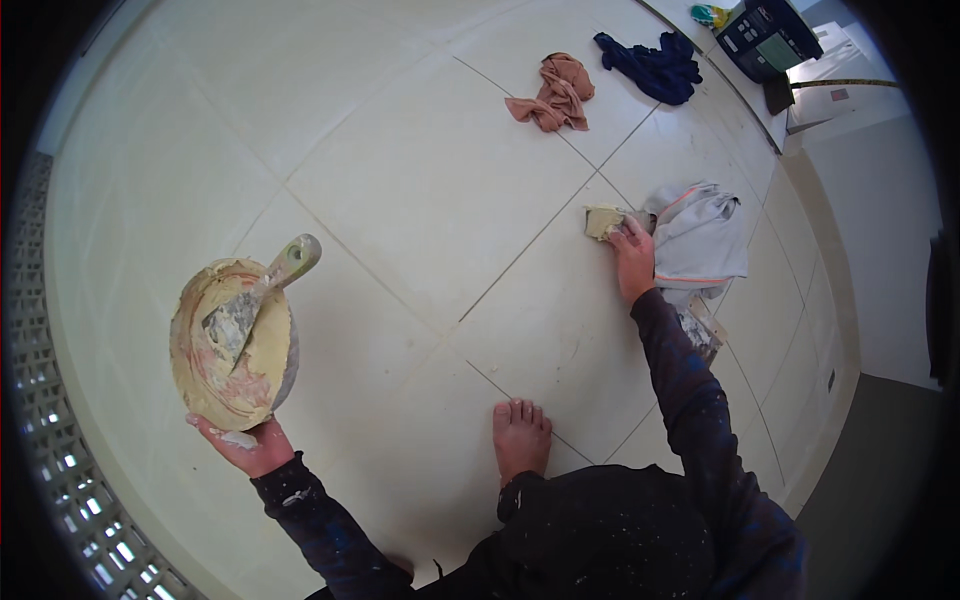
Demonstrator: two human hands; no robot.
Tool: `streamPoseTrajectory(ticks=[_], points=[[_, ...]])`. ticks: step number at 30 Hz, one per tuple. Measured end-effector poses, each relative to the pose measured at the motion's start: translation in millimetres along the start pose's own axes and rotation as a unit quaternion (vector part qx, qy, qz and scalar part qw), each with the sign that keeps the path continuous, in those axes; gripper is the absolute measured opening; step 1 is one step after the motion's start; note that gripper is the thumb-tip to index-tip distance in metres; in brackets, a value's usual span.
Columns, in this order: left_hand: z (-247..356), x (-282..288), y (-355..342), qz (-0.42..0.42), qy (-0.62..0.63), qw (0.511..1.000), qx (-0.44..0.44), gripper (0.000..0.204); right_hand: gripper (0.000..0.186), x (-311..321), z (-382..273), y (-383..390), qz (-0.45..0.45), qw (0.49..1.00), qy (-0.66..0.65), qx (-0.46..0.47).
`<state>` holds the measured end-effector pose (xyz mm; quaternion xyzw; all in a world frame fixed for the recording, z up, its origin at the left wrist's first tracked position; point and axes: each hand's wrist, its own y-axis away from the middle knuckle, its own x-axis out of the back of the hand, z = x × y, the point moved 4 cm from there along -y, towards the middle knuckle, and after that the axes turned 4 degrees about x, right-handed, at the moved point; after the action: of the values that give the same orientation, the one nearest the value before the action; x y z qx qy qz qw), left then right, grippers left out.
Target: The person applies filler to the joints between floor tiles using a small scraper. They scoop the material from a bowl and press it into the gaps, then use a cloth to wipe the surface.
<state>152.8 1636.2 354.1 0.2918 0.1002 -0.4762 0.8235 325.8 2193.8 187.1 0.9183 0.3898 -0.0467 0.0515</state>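
Note:
My left hand supports a round bowl from beneath its near rim, at the left. Cream-coloured paste coats the bowl's inside, with reddish streaks low down. A putty knife leans in the bowl, its blade smeared with paste and its pale handle sticking out over the far right rim. At the right, my right hand is closed on a small scraper held low over the tiles. Thick cream paste covers the scraper's blade; my fingers hide part of it. White smears mark my left palm.
Right beside my right hand lies a light grey cloth, with a paste-smeared object partly behind my sleeve. Farther off are a brown cloth, a navy cloth and a dark bucket. A perforated block wall borders the left.

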Motion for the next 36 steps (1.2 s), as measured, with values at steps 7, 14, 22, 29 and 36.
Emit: streamPoseTrajectory(ticks=[7, 14, 22, 29, 36], points=[[-113, -80, -40, -0.01, -0.035, 0.999, 0.034, 0.065, 0.04, 159, 16, -101, 0.168, 0.977, -0.129, 0.021], [-294, -153, -90, -0.007, -0.043, 0.997, 0.059, 0.068, 0.042, 188, 78, -173, 0.16, 0.952, -0.255, 0.046], [-441, -158, -119, -0.046, -0.017, 0.998, 0.025, 0.063, 0.049, 183, 114, -178, 0.046, 0.92, -0.382, 0.077], [-437, -185, -58, -0.058, -0.001, 0.997, 0.057, 0.067, 0.05, 182, 89, -146, 0.098, 0.978, -0.141, -0.121], [-383, -224, -1, -0.055, -0.009, 0.994, 0.095, 0.073, 0.046, 155, 27, -91, 0.067, 0.953, -0.165, -0.245]])
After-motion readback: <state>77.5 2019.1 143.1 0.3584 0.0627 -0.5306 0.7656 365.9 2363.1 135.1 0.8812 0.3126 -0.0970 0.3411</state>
